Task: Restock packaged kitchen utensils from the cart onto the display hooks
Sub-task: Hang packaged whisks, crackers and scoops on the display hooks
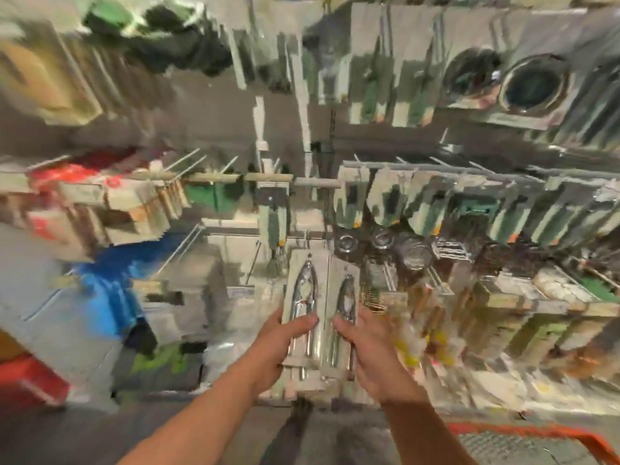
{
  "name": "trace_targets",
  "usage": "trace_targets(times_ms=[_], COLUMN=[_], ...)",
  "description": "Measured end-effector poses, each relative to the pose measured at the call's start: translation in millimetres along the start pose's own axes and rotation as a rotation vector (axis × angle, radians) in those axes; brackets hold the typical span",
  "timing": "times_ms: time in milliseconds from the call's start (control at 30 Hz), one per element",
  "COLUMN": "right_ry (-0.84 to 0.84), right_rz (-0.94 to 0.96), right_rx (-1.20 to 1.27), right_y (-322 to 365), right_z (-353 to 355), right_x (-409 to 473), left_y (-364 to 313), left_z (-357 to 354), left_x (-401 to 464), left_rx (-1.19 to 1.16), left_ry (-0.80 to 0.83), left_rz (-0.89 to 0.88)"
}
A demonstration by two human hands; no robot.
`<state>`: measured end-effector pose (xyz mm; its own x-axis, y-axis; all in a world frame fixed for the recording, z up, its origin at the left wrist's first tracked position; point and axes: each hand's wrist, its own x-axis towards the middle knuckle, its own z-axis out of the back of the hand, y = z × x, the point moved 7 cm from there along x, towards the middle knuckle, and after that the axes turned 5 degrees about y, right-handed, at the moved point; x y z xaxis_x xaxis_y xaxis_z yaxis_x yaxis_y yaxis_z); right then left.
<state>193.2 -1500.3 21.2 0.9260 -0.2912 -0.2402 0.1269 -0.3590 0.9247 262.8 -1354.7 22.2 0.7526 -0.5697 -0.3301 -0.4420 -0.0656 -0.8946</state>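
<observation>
Two flat clear packs, each with a shiny metal plier-like kitchen tool inside, are being held up side by side in front of the display wall. The left hand (285,333) is gripping the left pack (303,297) by its lower half, thumb across the front. The right hand (364,340) is gripping the right pack (347,303) the same way. The two packs are touching along their inner edges.

Neither pack is hanging yet, so this step is only partly done. Many hooks on the wall are already looking full. A row of green and white carded packs (396,203) is hanging just above the held packs. A few thin bare metal hooks (188,159) are sticking out near the upper left part of the wall. The picture is very blurry, so I cannot tell which hook is meant for these packs.

Room for moving is looking tight above, with hanging goods close on the right. The orange rim of the cart (536,431) is showing at the bottom right corner, well apart from both hands.
</observation>
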Motion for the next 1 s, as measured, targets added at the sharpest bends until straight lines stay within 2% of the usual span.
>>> trace_targets(times_ms=[133,300,533,667,800,1000], right_ry=[0.046,0.053,-0.025,0.006,-0.059,-0.062], right_rz=[0.011,0.008,0.039,0.047,0.066,0.093], right_rx=[-0.026,-0.024,-0.020,-0.014,-0.039,-0.046], right_y=[-38.0,-13.1,-4.1,-3.2,-2.2,35.2], right_z=[-47.8,-128.8,-176.5,-184.5,-169.2,-144.0], right_x=[60.5,74.6,106.7,112.1,125.6,132.7], left_y=[-23.8,-57.2,-94.5,-99.2,-96.7,-122.7], left_z=[72.5,143.4,196.6,202.5,196.9,154.7], left_x=[-7.5,1.3,20.7,31.5,55.2,69.9], left_rx=[-0.075,0.001,-0.009,-0.008,0.020,0.133], left_ry=[-0.096,-0.147,-0.122,-0.074,-0.029,0.054], left_rz=[-0.066,-0.094,-0.119,-0.108,-0.060,-0.023])
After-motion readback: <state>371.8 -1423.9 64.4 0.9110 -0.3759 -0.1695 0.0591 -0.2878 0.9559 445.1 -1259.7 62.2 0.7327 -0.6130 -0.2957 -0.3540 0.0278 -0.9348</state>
